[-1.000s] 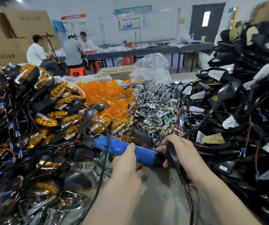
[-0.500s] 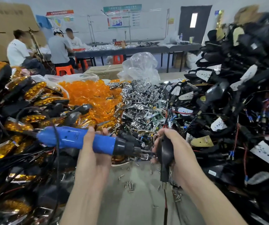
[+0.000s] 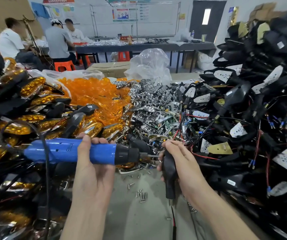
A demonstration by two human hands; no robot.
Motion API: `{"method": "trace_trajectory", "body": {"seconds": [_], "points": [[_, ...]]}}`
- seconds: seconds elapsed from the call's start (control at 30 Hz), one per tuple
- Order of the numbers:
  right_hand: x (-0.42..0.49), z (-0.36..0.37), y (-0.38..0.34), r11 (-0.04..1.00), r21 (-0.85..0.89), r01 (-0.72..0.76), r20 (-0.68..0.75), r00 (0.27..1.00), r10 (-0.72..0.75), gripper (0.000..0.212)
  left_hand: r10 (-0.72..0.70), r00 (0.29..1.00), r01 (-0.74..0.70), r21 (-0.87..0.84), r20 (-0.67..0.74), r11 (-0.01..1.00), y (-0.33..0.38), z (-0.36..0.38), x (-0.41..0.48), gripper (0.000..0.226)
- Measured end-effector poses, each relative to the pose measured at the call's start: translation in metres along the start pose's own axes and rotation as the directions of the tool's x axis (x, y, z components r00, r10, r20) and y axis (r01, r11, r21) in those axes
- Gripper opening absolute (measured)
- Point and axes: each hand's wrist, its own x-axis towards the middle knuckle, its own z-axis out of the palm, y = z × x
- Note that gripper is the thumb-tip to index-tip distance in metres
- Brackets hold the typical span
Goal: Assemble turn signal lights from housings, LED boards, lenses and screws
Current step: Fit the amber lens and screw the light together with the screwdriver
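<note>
Left hand [image 3: 94, 163] presses blue screwdriver [image 3: 70, 151] into right hand's [image 3: 179, 160] housing [image 3: 169, 168].

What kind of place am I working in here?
Likely a small assembly workshop: heaps of amber lenses and black housings on the bench, other workers at a table behind.

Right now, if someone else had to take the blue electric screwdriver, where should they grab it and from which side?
Judging by its pose, take the blue electric screwdriver by the bare rear of its cylindrical barrel, from above. It lies horizontal, bit pointing right at the black housing in the right hand; the left hand covers the front, and its cord leaves the rear.
</note>
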Motion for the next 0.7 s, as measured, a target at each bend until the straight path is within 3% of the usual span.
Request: {"method": "trace_trajectory", "body": {"seconds": [0.2,0.7], "points": [[-0.0013,-0.0007,0.0012,0.996,-0.084,0.027,-0.017,0.999,-0.029,0.018,0.009,0.999,-0.01,0.026,0.047,1.0,-0.0028,-0.0029,-0.0004,0.026],[-0.0074,0.0054,0.0034,0.973,-0.225,0.05,-0.013,0.998,-0.054,0.014,0.003,1.0,-0.004,0.031,0.029,1.0,-0.008,-0.0022,-0.0028,0.009]]}}
